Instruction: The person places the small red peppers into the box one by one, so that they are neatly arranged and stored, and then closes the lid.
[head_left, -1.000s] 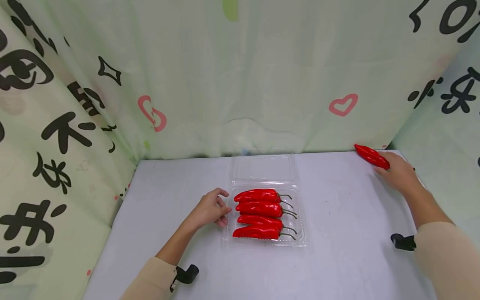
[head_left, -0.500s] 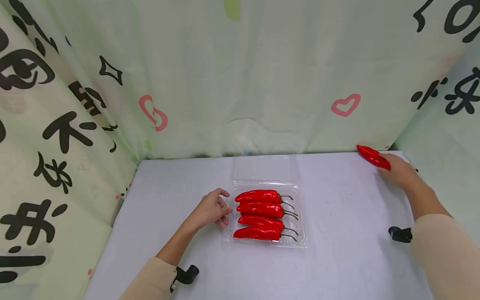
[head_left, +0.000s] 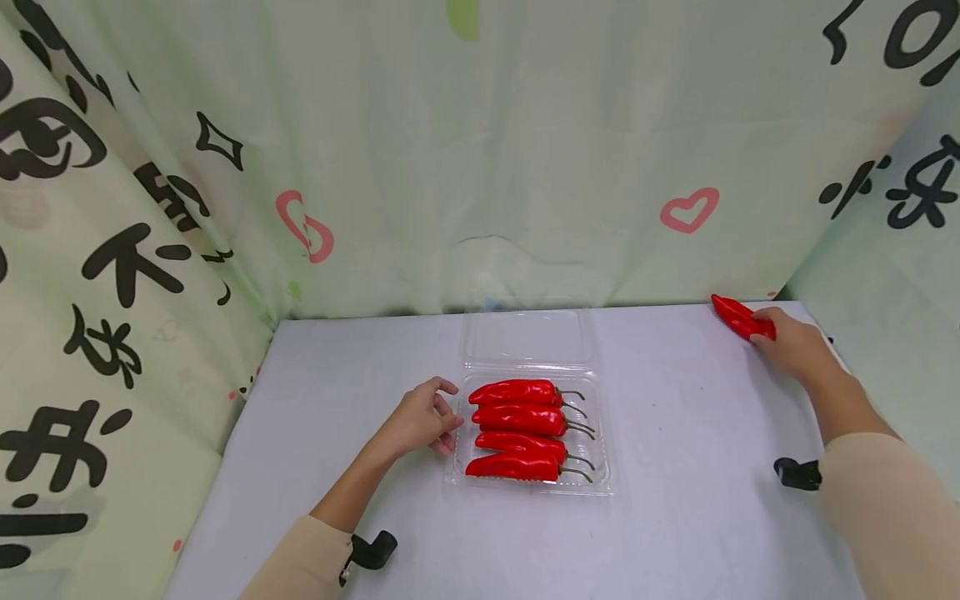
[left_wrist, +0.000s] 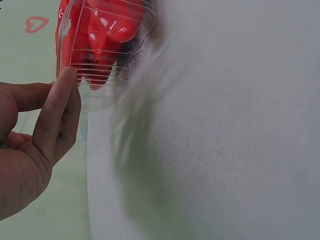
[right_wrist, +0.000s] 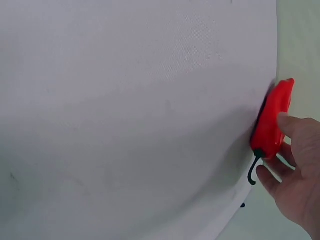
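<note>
A clear plastic clamshell box (head_left: pixel 604 477) stands with its lid folded back at the middle of the table. Several red chili peppers (head_left: pixel 521 419) lie side by side in it, green stems to the right. At the box's left side, my left hand (head_left: pixel 423 417) has its fingers loosely bent, and in the left wrist view the fingertips (left_wrist: pixel 68 75) touch the box wall. Far off at the back right corner of the table, my right hand (head_left: pixel 795 342) grips another red chili pepper (right_wrist: pixel 272 120) between thumb and fingers. That pepper's dark green stem (right_wrist: pixel 254 170) hangs free in the right wrist view.
A white cloth covers the table (head_left: pixel 675 517). Pale green curtains (head_left: pixel 525 167) with black characters and pink hearts close off the back and both sides. Black wrist-camera mounts (head_left: pixel 373 550) stick out from both beige sleeves.
The pepper at the right corner has tipped slightly lower, and my right thumb and fingers lie further along it. My left hand, the box and the peppers in it have not moved.
</note>
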